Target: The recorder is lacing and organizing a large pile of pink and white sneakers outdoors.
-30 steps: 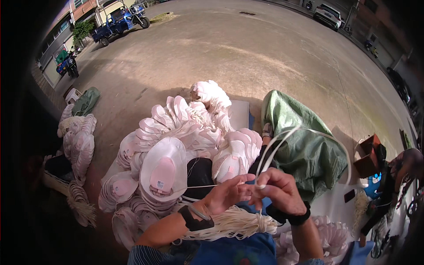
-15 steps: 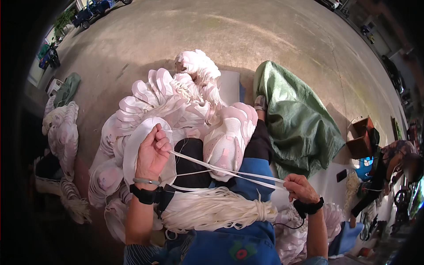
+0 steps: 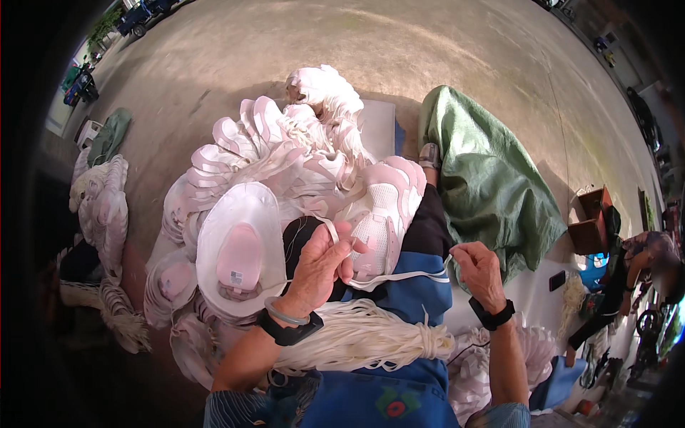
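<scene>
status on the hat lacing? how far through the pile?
Done: cannot count finished ones; stacks of white hats lie heaped ahead. In hand: left hand pinches a white cord at the upturned hat, right hand holds its other end taut. Left: a thick bundle of cords lies across the lap, so plenty looks undone.

A flat white cord (image 3: pixel 399 277), thin and ribbon-like, runs slack across the lap between the two hands, sagging in a shallow curve just above the bundle. The thick bundle of cream-white cords (image 3: pixel 364 339), tied near its right end, lies crosswise on the blue lap. Just above the bundle, a pale pink and white shoe upper (image 3: pixel 382 210) lies tilted against the cord's left end.
</scene>
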`<control>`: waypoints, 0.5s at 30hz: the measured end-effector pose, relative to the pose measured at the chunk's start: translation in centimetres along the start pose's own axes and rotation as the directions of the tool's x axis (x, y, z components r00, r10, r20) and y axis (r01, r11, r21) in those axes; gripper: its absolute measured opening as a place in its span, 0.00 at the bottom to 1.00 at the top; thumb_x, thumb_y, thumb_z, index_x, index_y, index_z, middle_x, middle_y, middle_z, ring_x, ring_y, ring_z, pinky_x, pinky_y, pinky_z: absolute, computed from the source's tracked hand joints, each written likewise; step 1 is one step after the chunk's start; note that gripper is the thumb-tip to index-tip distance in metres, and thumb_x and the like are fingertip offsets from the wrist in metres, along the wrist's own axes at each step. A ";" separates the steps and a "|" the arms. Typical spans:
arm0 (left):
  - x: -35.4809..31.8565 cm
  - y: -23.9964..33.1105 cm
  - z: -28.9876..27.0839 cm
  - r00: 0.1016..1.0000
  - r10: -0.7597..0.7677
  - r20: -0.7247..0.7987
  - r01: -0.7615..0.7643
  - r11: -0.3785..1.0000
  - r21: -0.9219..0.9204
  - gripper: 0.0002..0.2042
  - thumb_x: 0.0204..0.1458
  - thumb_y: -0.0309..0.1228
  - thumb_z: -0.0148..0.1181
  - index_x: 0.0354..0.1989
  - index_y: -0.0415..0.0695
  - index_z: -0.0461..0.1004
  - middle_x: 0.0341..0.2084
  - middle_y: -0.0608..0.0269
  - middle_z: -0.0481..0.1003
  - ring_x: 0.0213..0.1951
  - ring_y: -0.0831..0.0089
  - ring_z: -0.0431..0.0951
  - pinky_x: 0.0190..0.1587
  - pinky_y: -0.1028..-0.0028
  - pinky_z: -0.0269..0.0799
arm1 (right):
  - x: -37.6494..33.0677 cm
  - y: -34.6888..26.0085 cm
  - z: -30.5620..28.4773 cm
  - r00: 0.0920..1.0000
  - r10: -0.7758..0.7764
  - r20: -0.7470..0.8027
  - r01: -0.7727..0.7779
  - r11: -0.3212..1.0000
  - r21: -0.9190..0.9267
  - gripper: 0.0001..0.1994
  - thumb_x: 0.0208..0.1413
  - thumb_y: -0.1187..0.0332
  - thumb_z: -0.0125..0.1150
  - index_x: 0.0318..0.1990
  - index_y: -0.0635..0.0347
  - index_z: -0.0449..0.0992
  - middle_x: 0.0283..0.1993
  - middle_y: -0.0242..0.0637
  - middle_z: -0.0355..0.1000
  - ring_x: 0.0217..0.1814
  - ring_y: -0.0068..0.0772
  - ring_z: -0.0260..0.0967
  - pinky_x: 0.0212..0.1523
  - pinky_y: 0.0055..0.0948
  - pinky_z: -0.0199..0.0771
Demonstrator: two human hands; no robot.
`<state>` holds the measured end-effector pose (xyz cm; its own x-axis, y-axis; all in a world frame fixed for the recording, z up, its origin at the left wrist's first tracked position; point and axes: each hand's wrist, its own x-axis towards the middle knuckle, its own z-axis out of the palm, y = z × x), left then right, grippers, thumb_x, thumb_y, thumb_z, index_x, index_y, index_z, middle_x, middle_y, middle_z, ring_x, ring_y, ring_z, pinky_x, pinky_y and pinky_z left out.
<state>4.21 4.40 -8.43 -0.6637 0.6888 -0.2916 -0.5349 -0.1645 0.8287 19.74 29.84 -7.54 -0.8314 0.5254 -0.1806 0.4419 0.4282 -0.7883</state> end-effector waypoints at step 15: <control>-1.1 -1.0 1.3 0.995 0.081 -0.049 -0.072 0.983 0.170 0.13 0.67 0.32 0.40 0.51 0.35 0.64 0.35 0.59 0.73 0.33 0.81 0.74 0.37 0.83 0.72 | 0.5 -8.4 7.9 0.983 -0.087 0.163 -0.082 0.584 0.808 0.14 0.66 0.61 0.48 0.39 0.65 0.73 0.29 0.32 0.72 0.31 0.22 0.69 0.37 0.26 0.74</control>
<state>6.21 4.73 -8.30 -0.7298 0.6376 -0.2467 -0.3894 -0.0910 0.9166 12.93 20.68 -5.67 -0.9104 0.3595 -0.2050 0.0543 -0.3875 -0.9203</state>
